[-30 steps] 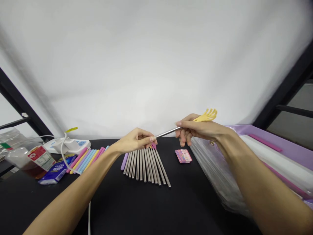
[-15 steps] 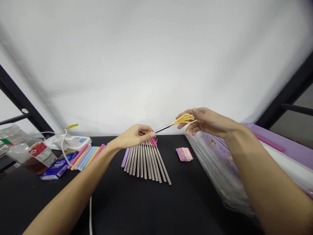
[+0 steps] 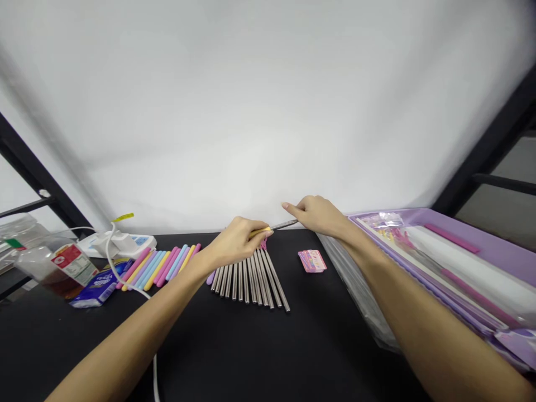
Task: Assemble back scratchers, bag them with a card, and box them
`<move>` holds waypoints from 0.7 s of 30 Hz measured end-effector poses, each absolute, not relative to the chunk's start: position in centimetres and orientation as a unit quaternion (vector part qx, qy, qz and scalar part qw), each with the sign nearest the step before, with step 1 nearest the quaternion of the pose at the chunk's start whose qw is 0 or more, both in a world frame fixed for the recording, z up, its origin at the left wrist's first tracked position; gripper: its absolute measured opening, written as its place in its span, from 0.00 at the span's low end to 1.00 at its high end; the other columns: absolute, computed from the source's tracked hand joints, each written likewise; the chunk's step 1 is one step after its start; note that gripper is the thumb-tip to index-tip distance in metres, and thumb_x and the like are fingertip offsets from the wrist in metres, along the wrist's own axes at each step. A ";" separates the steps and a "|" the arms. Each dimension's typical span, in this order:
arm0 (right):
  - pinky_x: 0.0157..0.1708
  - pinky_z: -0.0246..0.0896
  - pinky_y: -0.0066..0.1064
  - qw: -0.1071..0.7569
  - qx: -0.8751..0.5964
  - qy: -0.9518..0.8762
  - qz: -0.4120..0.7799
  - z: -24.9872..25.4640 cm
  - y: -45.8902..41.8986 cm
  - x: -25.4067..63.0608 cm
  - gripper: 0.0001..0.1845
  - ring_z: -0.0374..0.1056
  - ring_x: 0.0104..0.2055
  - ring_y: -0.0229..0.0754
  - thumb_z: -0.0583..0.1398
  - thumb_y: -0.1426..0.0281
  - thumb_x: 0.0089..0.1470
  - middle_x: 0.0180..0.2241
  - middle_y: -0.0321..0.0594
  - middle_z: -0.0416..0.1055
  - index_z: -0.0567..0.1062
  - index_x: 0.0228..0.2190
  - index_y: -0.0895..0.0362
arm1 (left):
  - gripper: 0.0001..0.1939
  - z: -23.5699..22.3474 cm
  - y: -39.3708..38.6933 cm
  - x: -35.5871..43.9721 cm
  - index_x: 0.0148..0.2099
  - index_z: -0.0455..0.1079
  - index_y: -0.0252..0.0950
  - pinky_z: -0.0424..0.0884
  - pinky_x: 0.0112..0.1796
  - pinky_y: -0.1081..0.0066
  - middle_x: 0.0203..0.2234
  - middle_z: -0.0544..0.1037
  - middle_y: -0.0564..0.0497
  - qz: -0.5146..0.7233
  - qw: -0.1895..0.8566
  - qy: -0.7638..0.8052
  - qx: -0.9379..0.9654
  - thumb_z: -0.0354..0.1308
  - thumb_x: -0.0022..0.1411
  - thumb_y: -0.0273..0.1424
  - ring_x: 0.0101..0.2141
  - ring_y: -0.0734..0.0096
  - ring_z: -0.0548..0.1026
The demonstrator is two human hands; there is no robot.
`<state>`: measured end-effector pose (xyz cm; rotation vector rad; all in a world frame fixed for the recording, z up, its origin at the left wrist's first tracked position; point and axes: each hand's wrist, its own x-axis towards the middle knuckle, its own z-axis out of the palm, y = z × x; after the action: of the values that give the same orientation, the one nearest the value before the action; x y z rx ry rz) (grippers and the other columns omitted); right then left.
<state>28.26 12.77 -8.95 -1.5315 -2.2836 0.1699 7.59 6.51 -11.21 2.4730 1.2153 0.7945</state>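
Between my two hands is a back scratcher with a yellow handle and a metal rod. My left hand is closed around the handle. On the other end, my right hand has its fingers curled and the thumb pointing left; the yellow hand-shaped head is hidden inside it. Below my left hand lies a fanned row of metal rods, several of them, with a pink hand-shaped head at the far end. Coloured tubes in pink, yellow, blue and purple lie side by side to the left.
Small pink cards lie right of the rods. A purple bin with packaged scratchers stands at right, beside clear plastic bags. Left are a jar, a blue packet, a power strip and a white cable.
My right hand has moved left and closed over the yellow head, which was showing before. My left hand keeps the handle. The view has shifted, showing more of the purple bin.
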 end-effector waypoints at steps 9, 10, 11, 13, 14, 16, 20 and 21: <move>0.25 0.35 0.33 0.309 -0.376 -0.872 -0.045 -8.2 10.5 27.1 0.33 0.41 0.17 0.33 0.47 0.57 0.64 0.11 0.31 0.47 0.58 0.09 0.57 | 0.19 -10.3 5.8 8.8 0.36 0.70 0.34 0.54 0.20 0.76 0.18 0.65 0.57 0.284 0.397 0.413 0.769 0.48 0.68 0.43 0.17 0.81 0.57; 0.25 0.35 0.33 0.307 -0.370 -0.876 -0.041 -8.0 10.3 27.1 0.33 0.41 0.17 0.32 0.48 0.57 0.64 0.11 0.31 0.47 0.59 0.10 0.57 | 0.19 -10.2 5.8 8.6 0.37 0.70 0.34 0.54 0.20 0.76 0.17 0.64 0.58 0.278 0.403 0.409 0.770 0.48 0.68 0.43 0.17 0.82 0.56; 0.25 0.35 0.33 0.300 -0.363 -0.881 -0.033 -7.9 10.2 27.1 0.33 0.41 0.17 0.32 0.48 0.58 0.63 0.12 0.31 0.47 0.60 0.10 0.57 | 0.18 -10.1 5.8 8.4 0.37 0.70 0.34 0.54 0.20 0.77 0.17 0.64 0.58 0.274 0.398 0.406 0.776 0.48 0.68 0.43 0.17 0.82 0.56; 0.25 0.35 0.32 0.277 -0.351 -0.895 -0.016 -7.8 10.3 27.1 0.31 0.41 0.17 0.32 0.50 0.57 0.62 0.12 0.30 0.48 0.63 0.11 0.57 | 0.18 -10.0 5.9 8.1 0.37 0.70 0.34 0.56 0.21 0.77 0.18 0.66 0.57 0.275 0.369 0.402 0.792 0.48 0.68 0.43 0.18 0.81 0.59; 0.25 0.35 0.32 0.263 -0.347 -0.900 -0.008 -7.9 10.5 27.2 0.31 0.41 0.18 0.32 0.51 0.57 0.62 0.13 0.30 0.48 0.64 0.12 0.57 | 0.18 -10.0 6.1 7.9 0.37 0.70 0.34 0.57 0.21 0.77 0.19 0.67 0.56 0.276 0.352 0.400 0.800 0.48 0.68 0.43 0.19 0.81 0.61; 0.25 0.33 0.32 0.235 -0.347 -0.908 0.006 -8.2 11.1 27.3 0.30 0.41 0.18 0.32 0.51 0.55 0.61 0.14 0.30 0.47 0.66 0.13 0.57 | 0.19 -10.1 6.4 7.7 0.37 0.70 0.35 0.60 0.23 0.77 0.20 0.70 0.55 0.269 0.323 0.406 0.812 0.48 0.68 0.44 0.20 0.80 0.65; 0.26 0.34 0.32 0.186 -0.364 -0.912 0.036 -8.8 12.4 27.6 0.32 0.40 0.20 0.33 0.50 0.54 0.62 0.14 0.30 0.46 0.67 0.11 0.56 | 0.18 -10.2 7.0 7.0 0.38 0.70 0.34 0.67 0.25 0.75 0.27 0.77 0.50 0.233 0.319 0.418 0.818 0.49 0.68 0.44 0.22 0.77 0.72; 0.25 0.35 0.32 0.178 -0.370 -0.911 0.038 -8.8 12.6 27.8 0.32 0.40 0.20 0.33 0.50 0.54 0.62 0.14 0.30 0.46 0.66 0.11 0.56 | 0.18 -10.1 7.1 6.7 0.38 0.70 0.33 0.69 0.26 0.75 0.29 0.78 0.49 0.226 0.320 0.415 0.821 0.50 0.67 0.43 0.23 0.76 0.73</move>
<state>27.77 12.56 -8.78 -1.0470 -2.5778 0.1085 6.69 7.13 -10.09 2.1581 1.0892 0.5937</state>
